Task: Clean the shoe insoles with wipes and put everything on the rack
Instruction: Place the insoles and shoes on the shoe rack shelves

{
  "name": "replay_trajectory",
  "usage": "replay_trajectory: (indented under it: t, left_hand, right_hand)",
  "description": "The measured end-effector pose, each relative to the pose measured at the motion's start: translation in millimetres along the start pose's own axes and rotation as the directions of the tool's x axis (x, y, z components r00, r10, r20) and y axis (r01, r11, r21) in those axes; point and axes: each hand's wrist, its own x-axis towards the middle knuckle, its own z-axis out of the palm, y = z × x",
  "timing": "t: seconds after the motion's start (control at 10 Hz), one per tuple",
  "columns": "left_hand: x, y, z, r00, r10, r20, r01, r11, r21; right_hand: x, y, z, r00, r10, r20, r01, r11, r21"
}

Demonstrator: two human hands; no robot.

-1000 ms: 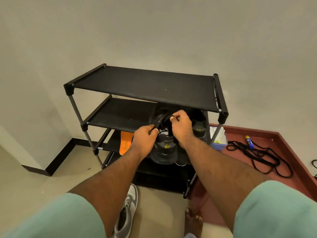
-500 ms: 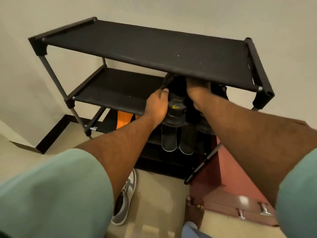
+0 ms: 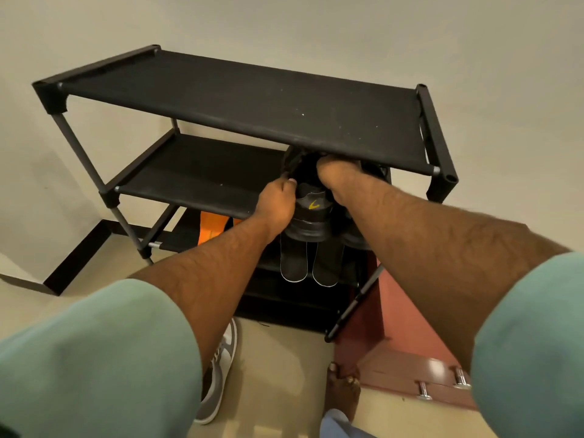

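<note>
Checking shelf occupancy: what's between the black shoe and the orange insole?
Head view: only the left hand and forearm; black shoe right of it, orange insole one shelf lower.

Since a second ago the head camera tips down over the black fabric-shelved rack (image 3: 246, 99). The right hand (image 3: 336, 175) now reaches deeper under the top shelf into the black shoe with a yellow logo (image 3: 311, 216), fingers hidden; the left hand (image 3: 278, 203) grips its collar lower.

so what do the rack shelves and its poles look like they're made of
The rack shelves look like black woven fabric, matte, stretched taut between bars, with pale specks of dust clinging to the top one. The poles look like grey metal tubing with a dull sheen, joined by black, probably plastic, corner connectors.
</note>
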Motion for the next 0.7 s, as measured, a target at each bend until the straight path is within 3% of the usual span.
replay_trajectory:
  t: [0.1, 0.2, 0.4, 0.5, 0.7]
  left_hand:
    - [-15, 7, -7, 0.998, 0.068, 0.017, -0.069, 0.995, 0.075]
    - [-42, 6, -16, 0.994, 0.109, 0.009, -0.109, 0.978, 0.176]
    - [-113, -24, -42, 0.984, 0.174, 0.027, -0.167, 0.87, 0.465]
    - [-158, -42, -57, 0.992, 0.119, 0.034, -0.119, 0.856, 0.502]
    - [-202, -108, -88, 0.998, -0.044, 0.035, 0.017, 0.824, 0.567]
  right_hand:
    - [-49, -26, -27, 0.995, 0.003, 0.102, -0.005, 1.0, 0.02]
    - [-82, -25, -37, 0.998, -0.064, -0.023, 0.064, 0.998, 0.008]
    - [-176, 3, -33, 0.969, -0.24, -0.062, 0.244, 0.968, 0.057]
    - [-222, 12, -18, 0.941, -0.339, 0.018, 0.338, 0.941, 0.025]
    - [-273, 17, 42, 0.917, -0.272, 0.292, 0.299, 0.953, -0.052]
